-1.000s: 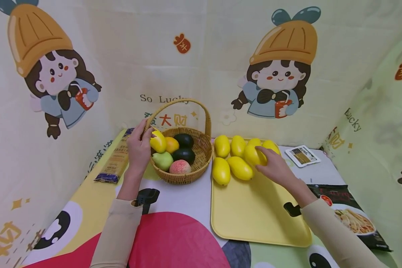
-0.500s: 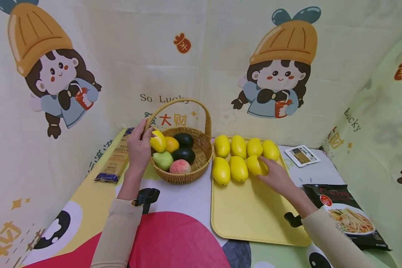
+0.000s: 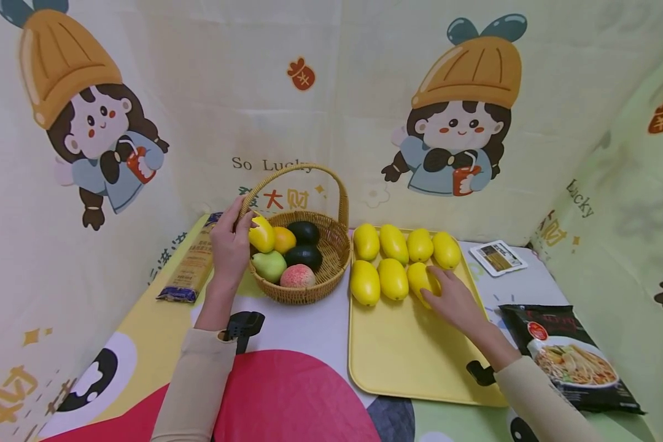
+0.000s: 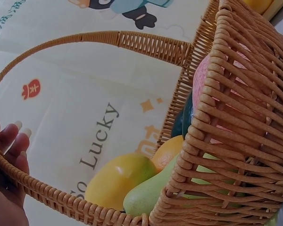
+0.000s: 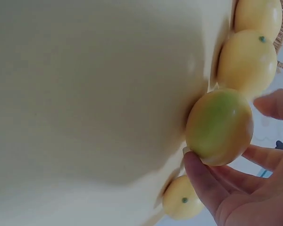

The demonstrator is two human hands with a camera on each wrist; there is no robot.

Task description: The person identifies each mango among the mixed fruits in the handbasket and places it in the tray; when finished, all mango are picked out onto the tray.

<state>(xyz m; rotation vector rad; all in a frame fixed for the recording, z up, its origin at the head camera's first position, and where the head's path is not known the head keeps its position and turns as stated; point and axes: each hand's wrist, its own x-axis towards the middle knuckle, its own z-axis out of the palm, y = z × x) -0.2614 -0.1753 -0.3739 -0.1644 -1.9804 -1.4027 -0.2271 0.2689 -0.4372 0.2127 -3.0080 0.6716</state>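
My left hand [image 3: 229, 245] grips the left side of the handle [image 3: 339, 193] of a wicker basket [image 3: 331, 279]. In the left wrist view, the curled fingers [image 4: 20, 141] show around that handle. Inside the basket lie a yellow mango [image 3: 262, 234], an orange fruit [image 3: 283, 239], two dark avocado-like fruits [image 3: 304, 256], a green pear [image 3: 269, 266] and a pink peach [image 3: 297, 276]. On the yellow tray [image 3: 420, 356], my right hand [image 3: 455, 301] holds a mango [image 5: 219, 125] with a green patch, at the right end of the front row.
Several other yellow mangoes [image 3: 393, 279] stand in two rows at the tray's back. A black noodle packet [image 3: 574, 362] lies right of the tray, and a small white pack [image 3: 498, 256] behind it. A long brown packet [image 3: 190, 264] lies left of the basket.
My right hand has come down and toward me, setting its mango in the front row and turning it. The neighbouring front mango now stands more upright. My left hand stays on the handle.
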